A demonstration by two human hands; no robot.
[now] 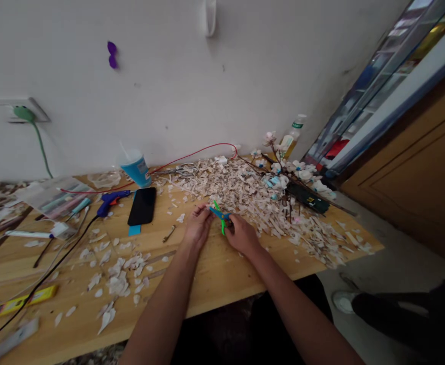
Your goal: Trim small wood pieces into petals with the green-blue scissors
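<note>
My right hand point(241, 234) is closed on a pair of scissors point(223, 216) with blue and bright green parts, the blades spread and pointing toward my other hand. Close by, my left hand point(199, 223) has its fingers pinched together near the scissor tips. Whatever small thing is between those fingers is too small to make out. Beyond both hands spreads a heap of pale, shredded scraps point(230, 180). Loose whitish petal-like pieces point(118, 279) lie to the left of my left forearm.
On the wooden table point(214, 289) are a black phone point(142, 206), a blue glue gun point(111, 200) with its cord, a blue cup point(136, 170) and a yellow cutter point(19, 303). Flowering branches point(283, 180) and a bottle point(293, 136) stand at the right. Someone's leg point(382, 317) shows beyond the table.
</note>
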